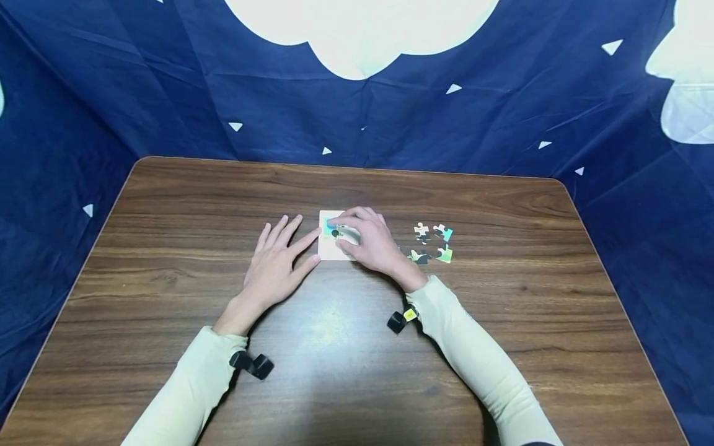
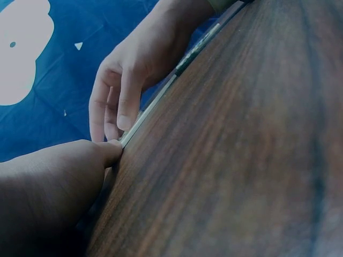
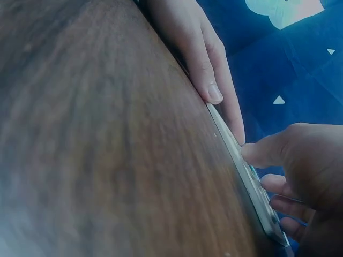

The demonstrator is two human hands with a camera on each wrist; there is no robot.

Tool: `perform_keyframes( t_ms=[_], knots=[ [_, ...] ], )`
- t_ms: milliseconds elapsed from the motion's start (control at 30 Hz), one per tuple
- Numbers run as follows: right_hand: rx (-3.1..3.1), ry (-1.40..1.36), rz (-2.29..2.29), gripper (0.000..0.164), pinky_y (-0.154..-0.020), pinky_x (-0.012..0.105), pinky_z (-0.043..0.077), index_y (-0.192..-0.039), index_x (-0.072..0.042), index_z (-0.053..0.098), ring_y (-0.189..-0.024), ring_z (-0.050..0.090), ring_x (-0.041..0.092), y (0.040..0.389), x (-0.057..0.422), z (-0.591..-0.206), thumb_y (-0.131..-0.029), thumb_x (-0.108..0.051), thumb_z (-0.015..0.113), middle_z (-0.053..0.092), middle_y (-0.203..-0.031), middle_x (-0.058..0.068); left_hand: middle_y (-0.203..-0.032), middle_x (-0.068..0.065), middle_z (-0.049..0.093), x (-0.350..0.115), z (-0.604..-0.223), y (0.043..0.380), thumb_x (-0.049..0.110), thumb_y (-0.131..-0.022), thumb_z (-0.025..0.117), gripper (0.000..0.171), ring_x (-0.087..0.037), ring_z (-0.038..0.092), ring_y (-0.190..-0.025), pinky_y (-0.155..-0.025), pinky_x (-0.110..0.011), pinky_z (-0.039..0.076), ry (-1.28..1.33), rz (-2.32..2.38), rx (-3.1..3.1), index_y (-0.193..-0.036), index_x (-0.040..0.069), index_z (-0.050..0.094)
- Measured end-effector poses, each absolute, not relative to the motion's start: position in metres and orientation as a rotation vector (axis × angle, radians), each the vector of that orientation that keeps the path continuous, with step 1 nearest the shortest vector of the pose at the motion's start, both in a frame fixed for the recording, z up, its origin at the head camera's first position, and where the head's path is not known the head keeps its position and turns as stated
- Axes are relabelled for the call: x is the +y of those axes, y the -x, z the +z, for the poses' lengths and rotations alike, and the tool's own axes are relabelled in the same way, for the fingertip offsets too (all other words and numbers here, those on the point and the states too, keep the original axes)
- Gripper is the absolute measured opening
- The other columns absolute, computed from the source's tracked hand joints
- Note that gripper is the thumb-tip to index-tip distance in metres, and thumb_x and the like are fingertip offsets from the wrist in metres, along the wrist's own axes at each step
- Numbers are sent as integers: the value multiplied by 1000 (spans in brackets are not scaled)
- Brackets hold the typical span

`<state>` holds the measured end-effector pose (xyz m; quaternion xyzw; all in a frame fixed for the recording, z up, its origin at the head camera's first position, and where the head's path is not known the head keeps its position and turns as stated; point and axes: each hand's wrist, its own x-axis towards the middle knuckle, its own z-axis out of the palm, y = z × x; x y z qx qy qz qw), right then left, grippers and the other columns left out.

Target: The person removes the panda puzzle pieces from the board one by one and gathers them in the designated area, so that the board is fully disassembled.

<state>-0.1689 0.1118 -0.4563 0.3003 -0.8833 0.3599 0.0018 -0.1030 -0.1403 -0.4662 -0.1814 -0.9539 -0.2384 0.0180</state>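
Observation:
A small white-bordered jigsaw puzzle board (image 1: 325,253) lies on the table, with a blue and grey picture partly showing inside its frame. My left hand (image 1: 274,267) is spread on the tabletop, thumb and index fingertips at the board's left edge. Over the board bends my right hand (image 1: 372,240), its thumb and fingers apart and their tips down on the picture. No piece shows between them in the right wrist view, where the board (image 3: 241,166) appears edge-on. The right hand covers much of the board's right side.
Several loose jigsaw pieces (image 1: 444,254) lie to the right of the board, partly behind the right wrist. The brown wooden table (image 1: 167,210) ends at a dark blue curtain (image 1: 268,99) with white cloud shapes. Black wrist cameras (image 1: 261,367) sit on both sleeves.

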Motion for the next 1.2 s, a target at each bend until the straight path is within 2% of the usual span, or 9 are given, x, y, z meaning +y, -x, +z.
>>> perform_keyframes(
  t_ms=[333,600,1067,1200],
  knots=[
    [-2742,-922,1268,46,-120,55,40,-143,-19,76,-136,60,28,173,118,-462,-99,-19,86,71,-141,7,-180,-19,31,-140,-468,101,51,-112,58,61,-43,16,-170,-138,-60,1,562,-745,-2964,-166,23,55],
    [-2688,-897,1294,40,-117,55,41,-140,-12,78,-131,63,29,161,115,-440,-100,-13,84,72,-137,10,-180,-19,32,-140,-467,100,52,-112,59,61,-43,17,-170,-138,-60,1,561,-758,-2951,-166,23,56],
    [-2689,-692,1332,30,-116,59,41,-131,-11,82,-124,67,31,144,124,-422,-102,-14,83,75,-129,8,-180,-19,31,-139,-466,102,51,-112,58,61,-42,16,-170,-139,-59,0,561,-750,-2968,-167,24,54],
    [-2686,-672,1349,26,-118,61,40,-128,-11,82,-128,66,31,138,131,-421,-102,-14,82,76,-129,8,-180,-19,31,-139,-466,103,51,-112,59,61,-42,16,-170,-139,-59,0,559,-750,-2973,-167,24,54]
  ],
)
